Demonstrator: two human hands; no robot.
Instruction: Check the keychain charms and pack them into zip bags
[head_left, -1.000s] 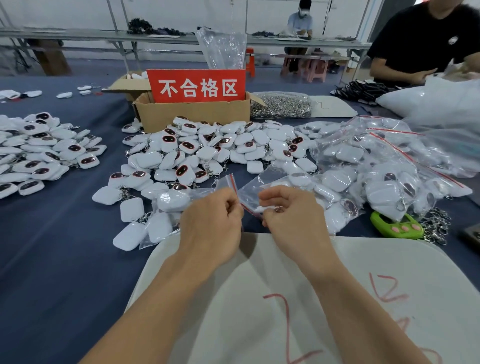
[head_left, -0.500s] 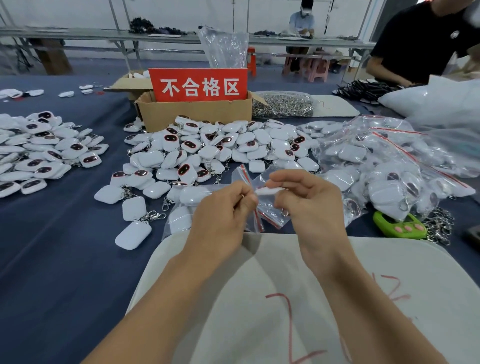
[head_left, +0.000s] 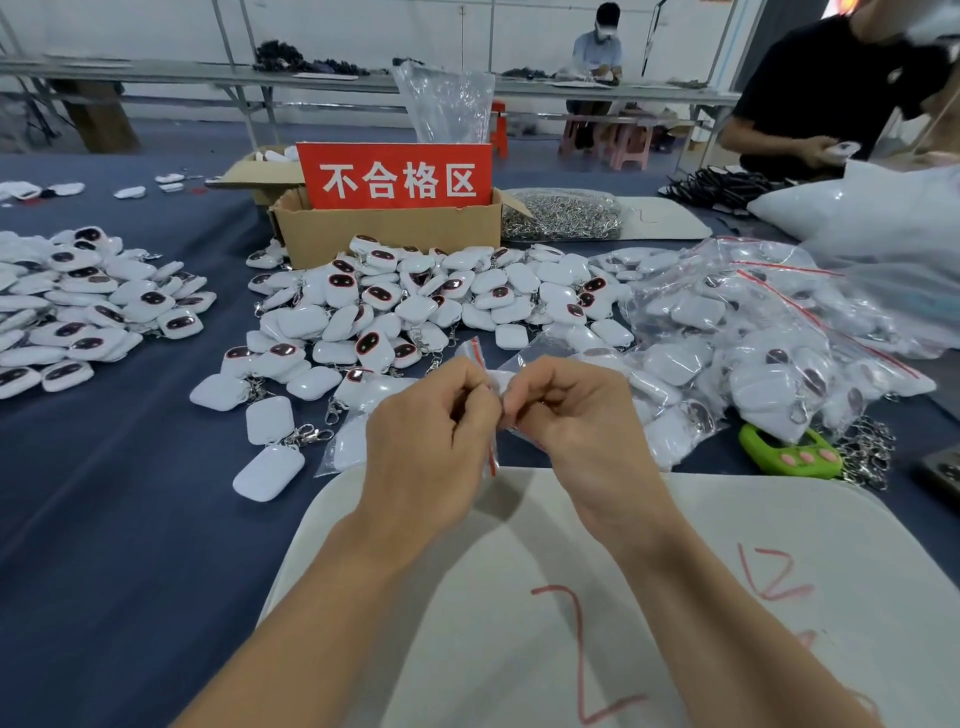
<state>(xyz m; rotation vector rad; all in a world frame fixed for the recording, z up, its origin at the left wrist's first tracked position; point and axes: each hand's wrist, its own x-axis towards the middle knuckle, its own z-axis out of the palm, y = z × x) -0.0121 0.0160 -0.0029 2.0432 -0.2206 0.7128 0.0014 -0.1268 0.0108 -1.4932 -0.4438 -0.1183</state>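
My left hand (head_left: 431, 441) and my right hand (head_left: 576, 415) meet at the middle of the table, fingertips pinched together on the red-striped mouth of a small clear zip bag (head_left: 485, 374). What lies inside that bag is hidden by my fingers. A big heap of white keychain charms (head_left: 415, 306) with dark oval faces spreads just beyond my hands. A second heap of charms (head_left: 88, 306) lies at the left. Packed zip bags of charms (head_left: 753, 338) are piled at the right. One filled bag (head_left: 353, 441) lies left of my left hand.
A cardboard box (head_left: 389, 228) with a red sign stands behind the heap. Beside it lies a bag of metal clasps (head_left: 561, 215). A green gadget (head_left: 789, 457) sits at the right. A white board (head_left: 623, 597) with red marks lies under my arms. Two people work at the back.
Both hands have come closer together and closed over the bag's mouth. The bag, held spread out and lifted half a second ago, is now bunched between my fingertips.
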